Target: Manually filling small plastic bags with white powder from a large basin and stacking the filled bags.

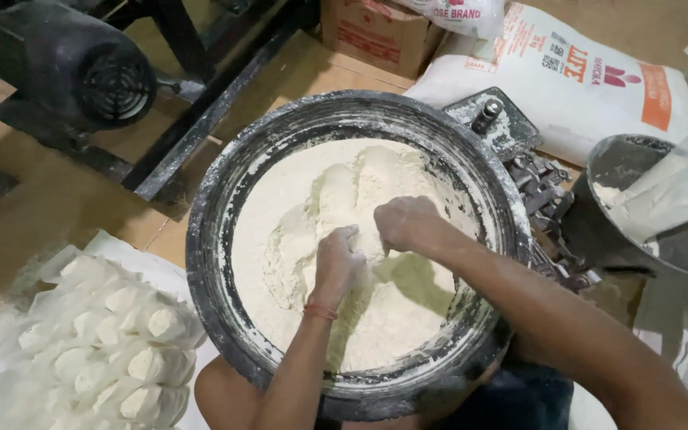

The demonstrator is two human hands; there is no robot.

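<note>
Flour [312, 231] sits heaped in a big round dark metal bowl [216, 239] on the floor right below me, mound lumpy with no real long axis. White sack [575, 87] lies behind the bowl, bagged white lumps [121, 342] at my left. Both fists are curled shut, left hand [338, 259] and right hand [406, 223] knuckles-down, pressing into the flour, forearms angling in from below.

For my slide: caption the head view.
Left hand and right hand press into pale flour inside a round dark metal basin.
</note>
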